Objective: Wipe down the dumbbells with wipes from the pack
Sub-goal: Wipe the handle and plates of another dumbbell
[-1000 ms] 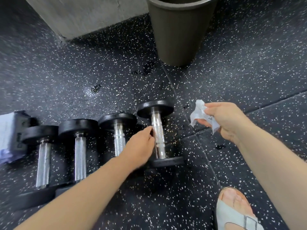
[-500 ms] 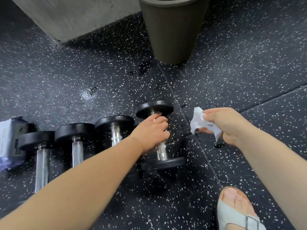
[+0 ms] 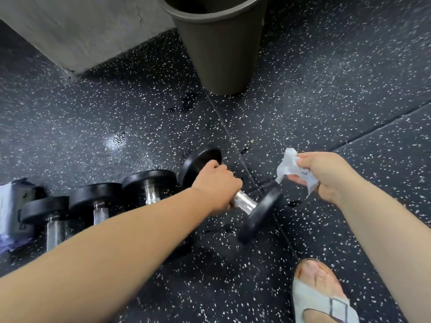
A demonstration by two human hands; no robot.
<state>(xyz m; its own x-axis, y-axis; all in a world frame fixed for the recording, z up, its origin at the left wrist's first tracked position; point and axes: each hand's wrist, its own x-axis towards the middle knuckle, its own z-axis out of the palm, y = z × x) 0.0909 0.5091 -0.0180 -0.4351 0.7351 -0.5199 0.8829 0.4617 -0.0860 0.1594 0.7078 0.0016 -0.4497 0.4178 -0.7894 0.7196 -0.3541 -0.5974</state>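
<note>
My left hand [image 3: 215,186] grips the steel handle of a black dumbbell [image 3: 261,212], which is lifted and tilted, its near head pointing toward my right hand. My right hand [image 3: 326,177] holds a crumpled white wipe [image 3: 290,167] just right of that dumbbell, apart from it. Three more black dumbbells lie side by side on the floor to the left: one [image 3: 149,183] beside my left wrist, one [image 3: 95,198] further left and one [image 3: 44,209] at the far left. The pack of wipes [image 3: 9,206] lies at the left edge, partly cut off.
A tall dark bin [image 3: 217,45] stands on the speckled rubber floor [image 3: 326,101] just beyond the dumbbells. A grey concrete block [image 3: 77,31] fills the upper left. My sandalled foot [image 3: 319,294] is at the bottom right. Small wet spots dot the floor.
My left hand closed round the rightmost dumbbell's handle, then lifted and swung it out of the row toward the right. My right hand with the wipe stayed almost still.
</note>
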